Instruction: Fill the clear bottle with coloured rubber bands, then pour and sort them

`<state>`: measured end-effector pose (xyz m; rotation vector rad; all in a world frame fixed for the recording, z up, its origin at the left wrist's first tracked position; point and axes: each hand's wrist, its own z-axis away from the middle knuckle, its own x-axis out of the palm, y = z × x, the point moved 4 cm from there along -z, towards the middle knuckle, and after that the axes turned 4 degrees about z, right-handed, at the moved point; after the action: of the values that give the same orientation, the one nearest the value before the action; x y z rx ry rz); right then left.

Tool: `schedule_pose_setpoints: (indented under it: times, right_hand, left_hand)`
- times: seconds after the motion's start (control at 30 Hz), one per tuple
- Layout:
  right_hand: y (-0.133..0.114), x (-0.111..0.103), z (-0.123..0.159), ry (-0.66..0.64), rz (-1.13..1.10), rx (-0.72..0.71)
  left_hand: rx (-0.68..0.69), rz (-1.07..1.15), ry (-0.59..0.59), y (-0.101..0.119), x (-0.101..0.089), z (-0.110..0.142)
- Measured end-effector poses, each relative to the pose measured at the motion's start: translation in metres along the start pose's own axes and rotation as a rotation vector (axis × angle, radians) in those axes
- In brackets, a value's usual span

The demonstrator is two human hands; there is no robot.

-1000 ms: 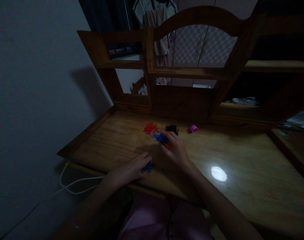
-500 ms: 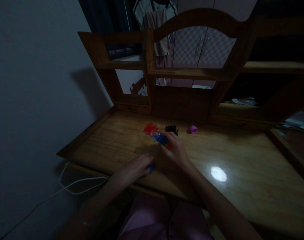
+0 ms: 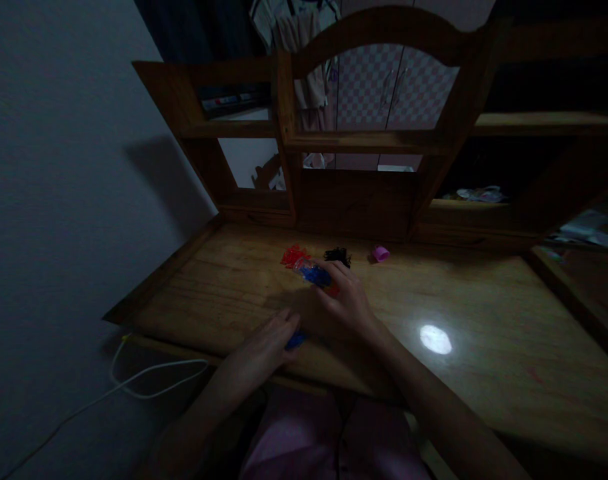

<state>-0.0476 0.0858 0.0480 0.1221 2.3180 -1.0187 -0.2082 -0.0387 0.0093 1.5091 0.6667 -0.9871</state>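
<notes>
My right hand (image 3: 348, 298) is closed around a clear container (image 3: 300, 265), held tilted above the table with its clear end toward the upper left. Inside it are small blue pieces (image 3: 316, 275), like little rubber bands, with orange ones (image 3: 333, 289) nearer my palm. On the tabletop by the front edge, my left hand (image 3: 275, 337) cups beside a small blue heap (image 3: 295, 341), thumb and fingers apart around it. Beyond the container lie a red heap (image 3: 295, 256) and a black heap (image 3: 338, 256) of similar thin pieces. Dim light hides their exact form.
A pink cap-like piece (image 3: 381, 253) lies right of the black heap. The wooden desk (image 3: 464, 287) has a shelf unit (image 3: 354, 200) along its back and a wall (image 3: 74, 200) to the left. A white cable (image 3: 159, 365) hangs at the front left edge.
My left fingers drew in over the blue heap, then spread apart again, showing more of it. My right hand keeps its hold on the container. The whole view has shifted slightly.
</notes>
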Motion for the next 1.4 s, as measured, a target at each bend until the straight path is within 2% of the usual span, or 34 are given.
schedule_pose_setpoints:
  times: [0.17,0.37,0.5,0.63,0.83,0.9,1.0,1.07,1.1,1.17,1.27,1.33,1.4]
  right_hand:
    - [-0.003,-0.002,0.000,-0.003,0.003,0.008]
    - [-0.002,-0.001,0.000,-0.002,0.004,0.019]
    - [-0.001,0.000,0.000,0.002,-0.005,0.010]
    - [-0.002,0.000,0.000,0.000,-0.008,0.009]
    - [0.000,0.000,0.000,-0.003,-0.017,0.004]
    - [0.002,0.001,0.001,0.004,-0.020,0.000]
    - [0.003,0.001,0.001,0.013,-0.019,-0.008]
    - [0.003,0.001,0.002,0.006,-0.015,-0.020]
    - [0.003,0.002,0.002,0.001,-0.013,-0.026]
    - [0.003,0.003,0.002,-0.009,-0.004,-0.036]
    - [0.003,0.005,0.003,-0.029,0.015,-0.045]
    - [0.003,0.007,0.004,-0.044,0.021,-0.051]
    - [0.002,0.008,0.005,-0.059,0.025,-0.055]
  left_hand:
    - [-0.041,-0.112,0.023,0.013,-0.004,-0.004]
    - [-0.123,-0.055,-0.002,0.026,0.000,-0.011]
    - [-0.085,0.018,0.031,0.020,0.010,-0.009]
    - [-0.061,0.001,0.077,0.010,0.018,-0.008]
    - [-0.067,-0.068,0.101,0.017,0.022,-0.005]
    - [-0.066,-0.064,0.122,0.012,0.020,-0.010]
    - [-0.133,-0.003,0.119,-0.012,0.004,-0.027]
    - [-0.202,0.118,0.051,-0.033,-0.015,-0.042]
    - [-0.217,0.201,0.072,-0.041,-0.029,-0.049]
    - [-0.204,0.373,0.187,-0.048,-0.060,-0.060]
    - [-0.125,0.499,0.296,-0.035,-0.095,-0.069]
    - [-0.087,0.506,0.307,-0.021,-0.105,-0.072]
    - [-0.057,0.517,0.276,-0.009,-0.105,-0.075]
